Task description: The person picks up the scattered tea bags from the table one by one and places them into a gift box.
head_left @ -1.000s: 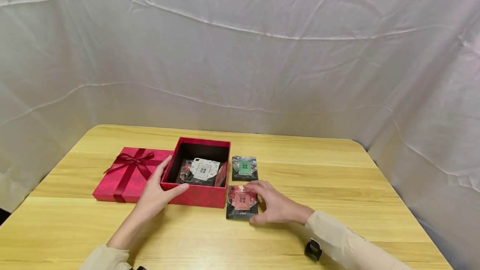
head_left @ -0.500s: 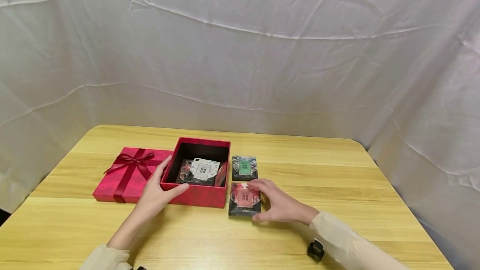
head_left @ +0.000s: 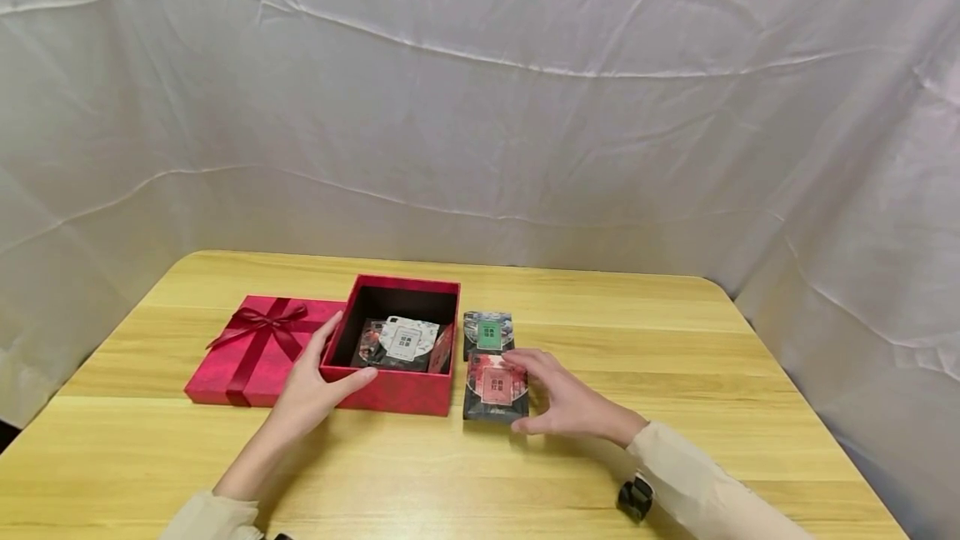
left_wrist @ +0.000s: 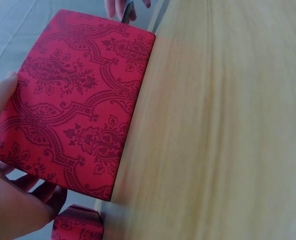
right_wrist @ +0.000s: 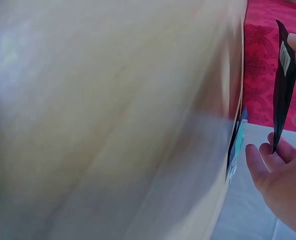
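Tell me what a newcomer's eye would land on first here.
First, the open red box, left of the table's middle, with the left hand gripping its near left corner. Next, the red lid with its ribbon bow, just left of the box. Then the red-labelled packet in the right hand, raised off the table to the box's right.
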{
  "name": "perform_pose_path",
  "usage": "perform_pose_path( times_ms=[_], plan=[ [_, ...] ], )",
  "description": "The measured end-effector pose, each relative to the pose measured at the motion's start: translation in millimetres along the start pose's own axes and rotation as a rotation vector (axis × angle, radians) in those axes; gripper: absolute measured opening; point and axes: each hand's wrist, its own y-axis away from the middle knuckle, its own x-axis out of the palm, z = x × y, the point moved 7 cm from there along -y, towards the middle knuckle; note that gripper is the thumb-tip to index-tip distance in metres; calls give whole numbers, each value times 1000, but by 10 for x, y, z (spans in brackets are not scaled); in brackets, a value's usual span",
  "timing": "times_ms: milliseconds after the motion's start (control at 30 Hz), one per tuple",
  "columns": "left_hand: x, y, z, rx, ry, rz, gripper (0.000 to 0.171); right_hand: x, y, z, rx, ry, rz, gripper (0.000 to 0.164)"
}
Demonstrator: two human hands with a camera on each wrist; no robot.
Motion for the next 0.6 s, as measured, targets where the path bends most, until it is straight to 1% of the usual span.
perform_pose_path(
  times_ms=[300, 600],
  plan=[
    [7, -3, 13, 15, 7, 0, 94, -58, 1, 22, -3, -7, -22, 88],
    [4, -6, 10, 7, 11, 4, 94, -153, -21, 73, -33, -11, -51, 88]
  ],
)
